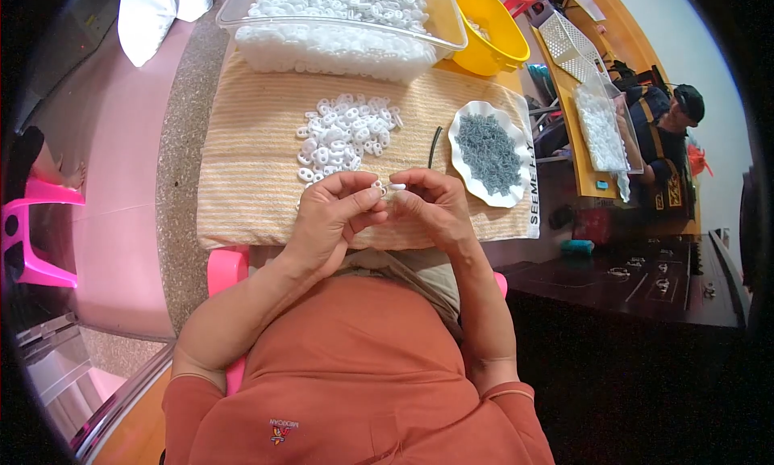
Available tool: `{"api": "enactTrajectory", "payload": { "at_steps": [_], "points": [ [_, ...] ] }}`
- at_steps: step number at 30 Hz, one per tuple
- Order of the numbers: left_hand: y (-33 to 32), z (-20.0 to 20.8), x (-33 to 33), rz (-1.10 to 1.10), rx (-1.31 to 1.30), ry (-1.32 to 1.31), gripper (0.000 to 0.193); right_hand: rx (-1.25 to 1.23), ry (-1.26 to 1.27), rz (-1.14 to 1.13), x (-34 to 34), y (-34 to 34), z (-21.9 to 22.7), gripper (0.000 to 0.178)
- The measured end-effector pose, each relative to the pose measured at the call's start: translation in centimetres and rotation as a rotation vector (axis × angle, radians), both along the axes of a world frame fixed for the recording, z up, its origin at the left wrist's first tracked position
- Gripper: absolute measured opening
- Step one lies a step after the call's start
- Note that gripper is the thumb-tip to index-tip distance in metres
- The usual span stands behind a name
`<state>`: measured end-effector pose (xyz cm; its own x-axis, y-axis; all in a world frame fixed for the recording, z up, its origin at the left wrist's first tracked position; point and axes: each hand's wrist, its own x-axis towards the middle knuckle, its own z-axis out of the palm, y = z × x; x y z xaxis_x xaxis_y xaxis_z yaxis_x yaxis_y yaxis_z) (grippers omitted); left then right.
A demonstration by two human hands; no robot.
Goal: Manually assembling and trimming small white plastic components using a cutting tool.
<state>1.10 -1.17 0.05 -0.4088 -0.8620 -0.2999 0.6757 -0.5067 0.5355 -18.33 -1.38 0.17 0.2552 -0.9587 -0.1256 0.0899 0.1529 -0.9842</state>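
Note:
Close together over the towel's near half, my left hand (343, 209) and my right hand (436, 205) work with thumb and fingertips pinched. A small white plastic piece with holes (377, 188) is in my left fingertips. Another white plastic piece (397, 187), seen edge-on, is between my right thumb and index finger. Whether the two touch is too small to tell. Just beyond lies a loose heap of white two-holed oval pieces (343, 134). A scalloped white plate (454, 146) to the right holds many tiny grey parts (490, 154).
A striped towel (250, 142) covers the table. At its far side stand a clear bin (343, 28) full of white pieces and a yellow basin (504, 55). A thin black stick (434, 147) lies left of the plate. Another person (665, 134) sits at the far right.

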Motion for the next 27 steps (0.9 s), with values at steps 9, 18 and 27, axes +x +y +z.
{"api": "enactTrajectory", "payload": {
  "at_steps": [9,18,27],
  "points": [
    [-0.03,-0.24,-0.05,0.003,0.012,-0.002,0.017,-0.007,0.003,-0.048,0.35,0.00,0.12,0.017],
    [0.01,-0.06,-0.14,-0.002,0.029,-0.061,0.015,-0.004,-0.017,-0.066,0.38,0.05,-0.25,0.022],
    [-0.05,0.04,-0.14,-0.004,0.025,-0.095,0.014,-0.005,-0.032,-0.055,0.41,0.07,-0.41,0.028]
  ]
}}
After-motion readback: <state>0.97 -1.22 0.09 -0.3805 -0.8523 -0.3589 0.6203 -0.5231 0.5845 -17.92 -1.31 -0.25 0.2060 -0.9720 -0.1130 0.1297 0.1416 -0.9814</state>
